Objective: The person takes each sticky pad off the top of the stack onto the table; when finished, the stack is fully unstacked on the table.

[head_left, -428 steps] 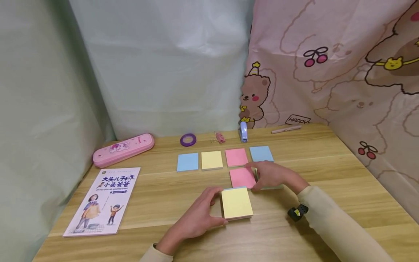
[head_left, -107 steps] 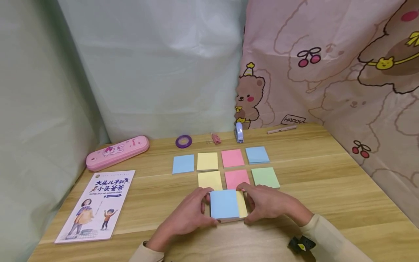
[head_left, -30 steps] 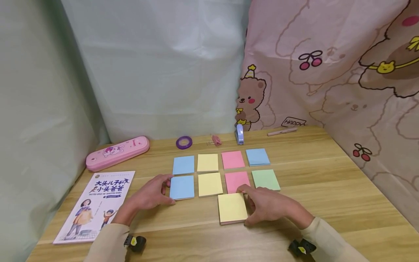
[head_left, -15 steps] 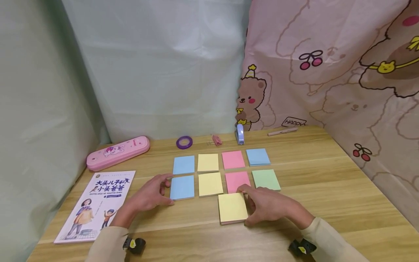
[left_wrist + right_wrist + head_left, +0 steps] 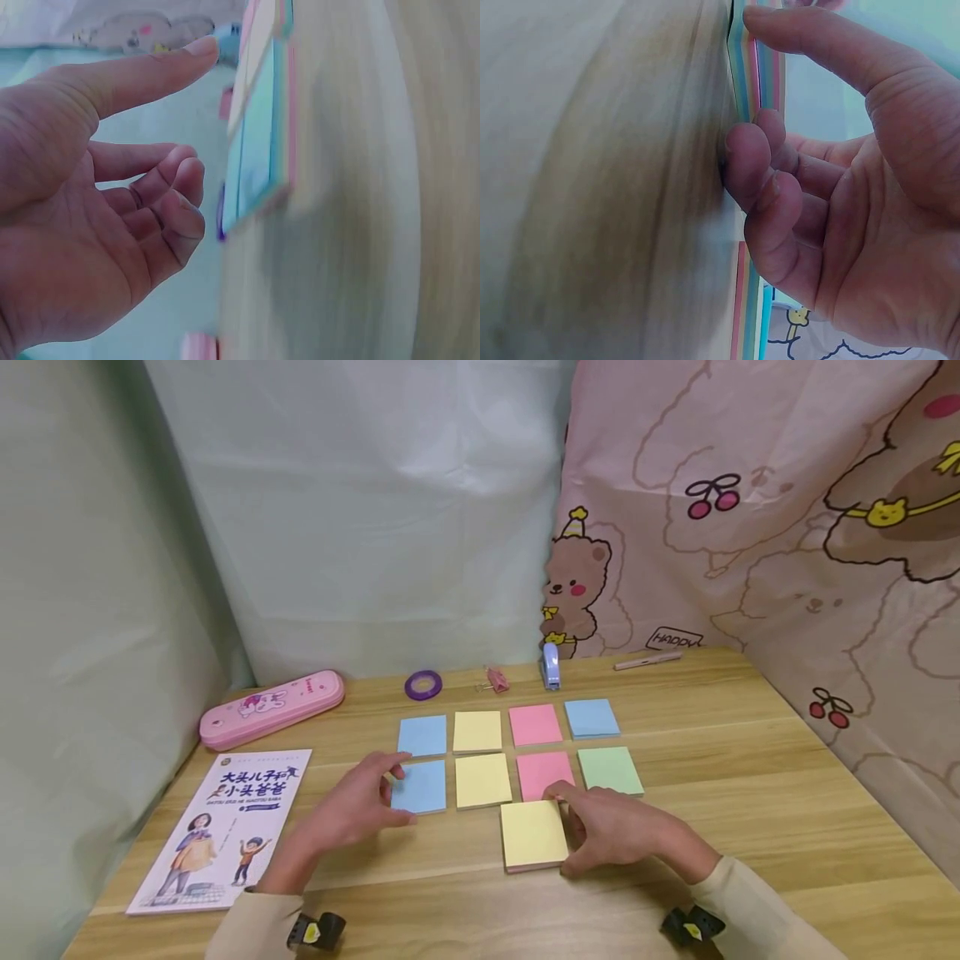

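Note:
My left hand (image 5: 352,806) hovers at the left side of a blue sticky note pad (image 5: 423,787), thumb and fingers spread and holding nothing. Its palm and bent fingertips show beside the blue pad (image 5: 259,142) in the left wrist view. My right hand (image 5: 618,831) grips a yellow-topped stack of sticky notes (image 5: 534,835) by its right side, thumb at the near corner and index finger at the far one. The stack's coloured layers (image 5: 744,75) show between thumb and fingers in the right wrist view. Behind lie a yellow pad (image 5: 482,781), a pink pad (image 5: 542,772) and a green pad (image 5: 611,770).
A farther row has a blue pad (image 5: 422,736), a yellow pad (image 5: 477,732), a pink pad (image 5: 535,724) and another blue pad (image 5: 592,718). Behind stand tape (image 5: 423,685), a binder clip (image 5: 497,679), a stapler (image 5: 551,667) and a pen (image 5: 648,661). Left: pencil case (image 5: 272,708), book (image 5: 225,827).
Since the oldest frame, yellow and blue pads have joined the near row. My left hand set the blue pad down from the stack and has just let go. My right hand stays on the stack.

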### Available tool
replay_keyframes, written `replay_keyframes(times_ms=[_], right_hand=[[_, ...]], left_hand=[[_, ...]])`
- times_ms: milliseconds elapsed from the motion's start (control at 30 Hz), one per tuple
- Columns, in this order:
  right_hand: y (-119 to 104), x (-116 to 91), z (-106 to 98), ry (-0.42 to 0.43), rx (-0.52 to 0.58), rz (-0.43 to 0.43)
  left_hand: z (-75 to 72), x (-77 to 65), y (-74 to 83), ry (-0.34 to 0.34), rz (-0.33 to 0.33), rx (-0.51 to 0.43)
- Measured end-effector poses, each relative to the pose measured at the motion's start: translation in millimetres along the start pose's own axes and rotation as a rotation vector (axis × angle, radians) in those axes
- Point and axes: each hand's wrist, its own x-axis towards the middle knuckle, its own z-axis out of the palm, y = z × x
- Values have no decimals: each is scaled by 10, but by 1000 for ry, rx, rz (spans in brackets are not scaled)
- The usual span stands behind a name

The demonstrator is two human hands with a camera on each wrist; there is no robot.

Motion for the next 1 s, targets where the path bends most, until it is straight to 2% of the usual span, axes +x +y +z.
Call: replay_keyframes(times_ms=[167,300,433,633,733,1000], right_hand=[[-1,-2,-1,-5,-2,1],[-4,-9,-5,-8,-2,-3],[-5,-15,-8,-9,-4,-12],[-10,-19,-10,-8,-22,-15],[-17,-22,-11,-9,-28,-12],[-29,-20,-9,-11,-33,-5]], left_hand=[[154,-28,241,-37,28,39],[308,-57,398,-71,87,63],[475,-73,538,-104,142,97],[665,-75,689,-158,174,146],[745,-69,718,-170,174,153],[890,-45,790,-174,121,210]])
